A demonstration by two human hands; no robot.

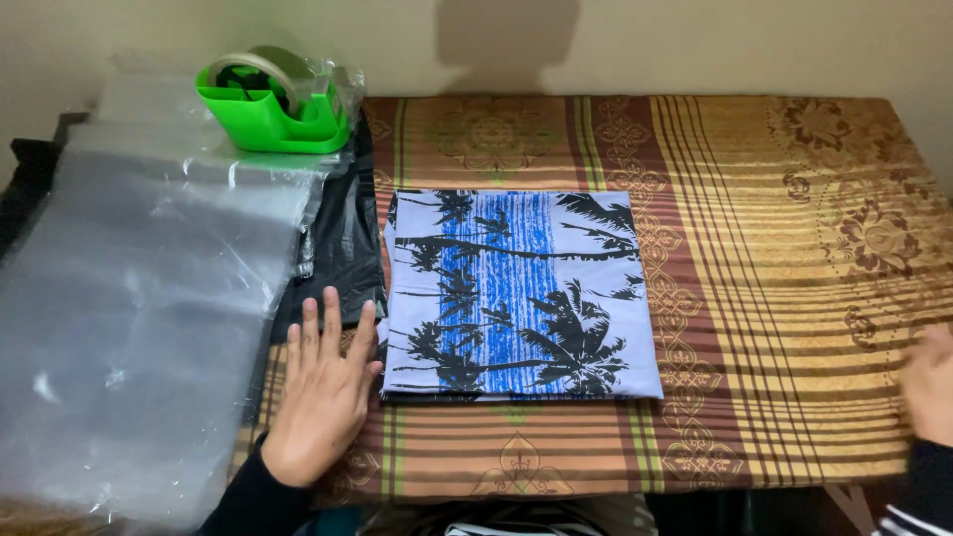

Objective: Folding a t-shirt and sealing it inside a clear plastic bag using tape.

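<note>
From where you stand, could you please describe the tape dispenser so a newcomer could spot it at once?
Start at the brown patterned cloth over the table and go to its far left corner. There, on clear plastic bags, sits the bright green plastic tape dispenser. It is the only green, rigid thing, and holds a roll of tape.

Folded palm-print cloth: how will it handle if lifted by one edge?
The cloth is probably floppy: thin fabric folded flat, so layers would likely sag and unfold. Likely light for its size. Pushed across the patterned cover, it may bunch rather than slide.
</note>
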